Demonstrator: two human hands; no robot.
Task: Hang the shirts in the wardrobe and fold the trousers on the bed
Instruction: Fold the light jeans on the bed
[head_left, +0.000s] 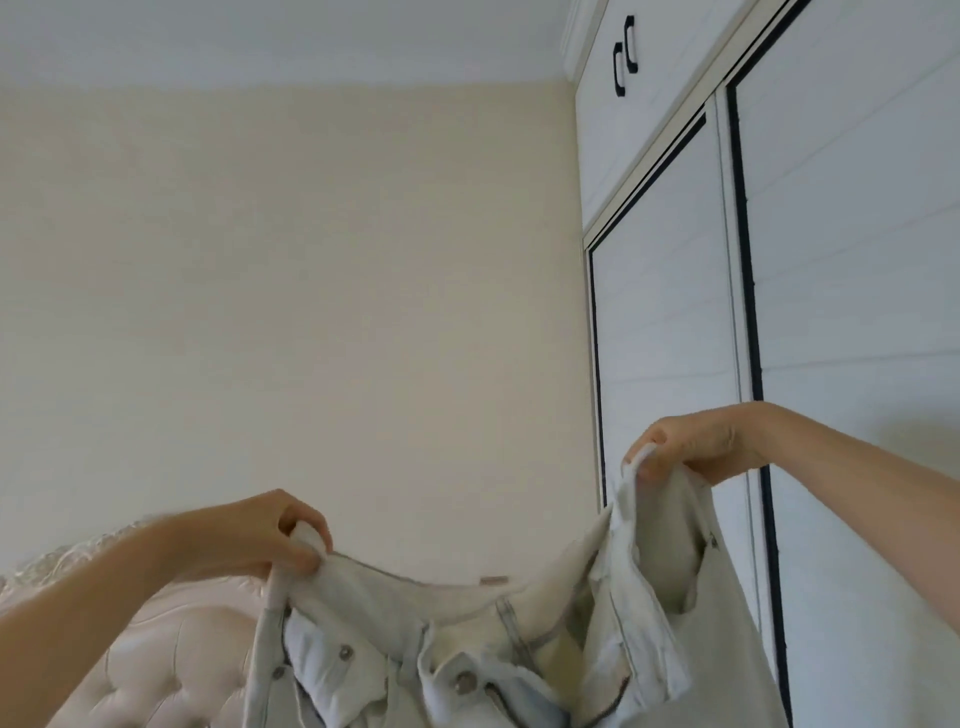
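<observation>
Bed (171, 654) comes first, on the far left. Only its pale pink, puffy headboard shows, so I judge the flat part is just below my view. Next is my left hand (280, 540). Its fingers are curled tight round one end of the waistband of the trousers (467, 644), and a bit of cloth pokes out of the fist. The trousers are pale, washed-out jeans. They are up in the air in front of the cream wall (311, 312), and the waistband dips in a curve between my two hands. The fly is open, and I can see metal buttons (464, 678) near the middle. The legs drop out of view at the bottom, so I cannot tell if they hang straight or twisted. Then comes my right hand (685, 447). It is higher than the left and grips the other end of the waistband with thumb and curled fingers. Behind it, on the far right, stands the white wardrobe (831, 260) with its sliding doors closed. I think the step now is getting the trousers ready to fold. To do it well I would bring both hands level and pull the waistband flat so the dip goes away. One soft shake should let the legs fall straight. Then I would bring my hands together to lay one leg on the other, and lower it all onto the bed. The thick cloth should hold a fold nicely, but a loose grip could let one side slip.
</observation>
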